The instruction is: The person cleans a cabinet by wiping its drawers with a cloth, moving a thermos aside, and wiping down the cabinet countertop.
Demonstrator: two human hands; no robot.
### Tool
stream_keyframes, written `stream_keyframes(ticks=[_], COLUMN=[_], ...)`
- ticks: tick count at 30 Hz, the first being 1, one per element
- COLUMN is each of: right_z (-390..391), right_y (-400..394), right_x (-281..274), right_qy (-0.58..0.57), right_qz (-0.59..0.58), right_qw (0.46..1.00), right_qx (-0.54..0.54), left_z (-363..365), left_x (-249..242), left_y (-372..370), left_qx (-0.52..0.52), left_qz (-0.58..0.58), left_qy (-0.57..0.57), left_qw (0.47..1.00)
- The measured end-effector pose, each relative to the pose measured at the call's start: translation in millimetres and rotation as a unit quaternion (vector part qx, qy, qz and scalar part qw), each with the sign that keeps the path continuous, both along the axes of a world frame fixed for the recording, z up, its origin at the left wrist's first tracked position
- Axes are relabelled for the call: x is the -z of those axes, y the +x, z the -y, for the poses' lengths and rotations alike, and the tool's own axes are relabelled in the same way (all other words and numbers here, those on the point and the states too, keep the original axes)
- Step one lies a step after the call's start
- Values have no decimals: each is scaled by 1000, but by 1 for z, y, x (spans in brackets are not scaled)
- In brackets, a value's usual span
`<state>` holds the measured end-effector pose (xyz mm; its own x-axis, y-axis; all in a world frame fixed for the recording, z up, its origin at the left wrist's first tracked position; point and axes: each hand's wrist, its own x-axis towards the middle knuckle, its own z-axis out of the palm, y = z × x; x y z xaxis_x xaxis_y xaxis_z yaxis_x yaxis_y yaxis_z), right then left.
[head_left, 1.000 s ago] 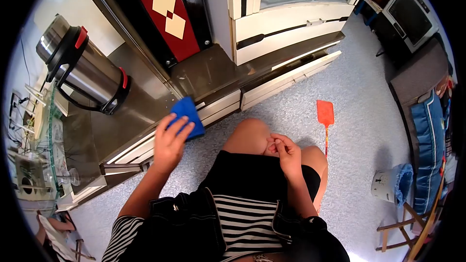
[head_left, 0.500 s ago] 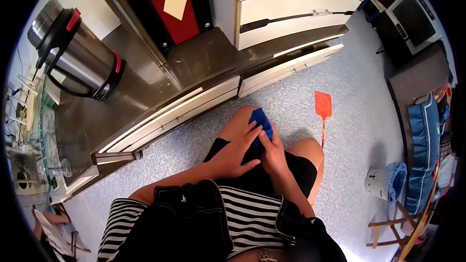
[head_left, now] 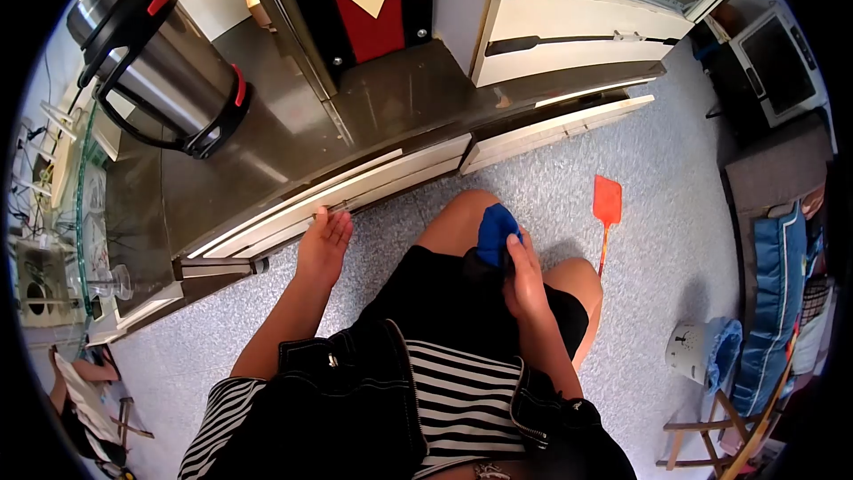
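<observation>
The right hand [head_left: 526,277] has its fingers closed on a crumpled blue cloth [head_left: 497,235] (dark along its lower edge), which lies over the lap just left of that hand. The left hand [head_left: 322,249] is empty and half open, fingers loosely curled, near the white drawer front [head_left: 391,180]; beyond it, a steel flask [head_left: 169,67] stands on the brown tabletop [head_left: 258,147].

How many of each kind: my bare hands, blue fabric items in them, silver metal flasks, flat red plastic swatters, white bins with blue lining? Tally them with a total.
Left hand and right hand: 2
Blue fabric item: 1
Silver metal flask: 1
Red plastic swatter: 1
White bin: 1
Total: 6
</observation>
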<state>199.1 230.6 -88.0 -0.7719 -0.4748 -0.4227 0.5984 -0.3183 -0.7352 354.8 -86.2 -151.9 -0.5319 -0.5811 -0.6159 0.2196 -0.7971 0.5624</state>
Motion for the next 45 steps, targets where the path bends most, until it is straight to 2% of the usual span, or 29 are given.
stream_keyframes(ticks=[1,3,10,12,13,14,16,17,18,20,22,24,26,27,28,29,30,32,33,34,35,38,39,40,41,43,44,45], right_z=[1,2,17,27,37,47,68,78,87,112,139,164,181,181,179,170,162,136,122,108,97,98,102,108,118,133,139,145], right_y=[0,-1,-18,-29,-35,-39,-45,-51,-45,-27,-4,33,52,56,51,41,28,-4,-20,-37,-50,-60,-57,-44,-30,-4,7,10], right_x=[1,4,-25,-35,-44,-49,-55,-41,-38,-35,-17,-14,-22,-28,-31,-34,-37,-17,-30,-32,-38,-36,-32,-35,-38,-31,-19,-16], right_qy=[0,37,111,220,261,260,355,403,401,448,352,288,234,240,239,263,286,383,422,405,436,455,462,461,440,416,384,353], right_qz=[-3,-115,-264,-416,-508,-507,-583,-632,-634,-679,-768,-789,-805,-781,-782,-775,-769,-754,-716,-710,-681,-677,-697,-699,-717,-734,-745,-756], right_qw=[1000,992,954,879,819,820,729,660,660,571,522,523,531,561,560,552,543,509,530,564,580,573,543,542,534,528,531,533], right_qx=[0,-46,-92,-78,-53,-55,-41,-48,-51,-109,-115,-148,-125,-134,-132,-157,-179,-164,-169,-117,-99,-81,-76,-76,-87,-97,-121,-141], left_z=[2,3,-8,-21,-24,-28,-35,-37,-37,-35,-35,-34,-28,-26,-29,-34,-34,-27,-26,-22,-17,-12,-7,-3,0,2,3,6], left_x=[7,14,11,5,3,1,-5,-8,-12,-13,-10,-10,-12,-14,-33,-57,-77,-104,-115,-126,-139,-197,-206,-213,-215,-211,-209,-207], left_y=[0,-2,2,7,9,11,15,15,15,14,16,18,22,28,27,33,33,32,30,29,25,-1,-14,-26,-40,-68,-80,-93], left_qx=[0,-15,-17,-14,-10,-12,-15,-18,-10,-6,16,42,67,142,217,337,407,479,460,455,423,348,344,337,333,290,292,313], left_qz=[-3,-17,-11,-13,-14,-13,-9,-9,-8,-10,-9,-9,-10,47,104,106,120,117,104,104,91,95,103,112,113,43,43,1], left_qy=[0,7,20,14,19,20,12,13,10,6,-1,-6,-16,-17,-18,-107,-139,-266,-331,-333,-413,-575,-653,-723,-726,-872,-873,-896], left_qw=[1000,1000,1000,1000,1000,1000,1000,1000,1000,1000,1000,999,998,989,970,929,895,828,817,820,801,734,666,592,591,393,390,313])
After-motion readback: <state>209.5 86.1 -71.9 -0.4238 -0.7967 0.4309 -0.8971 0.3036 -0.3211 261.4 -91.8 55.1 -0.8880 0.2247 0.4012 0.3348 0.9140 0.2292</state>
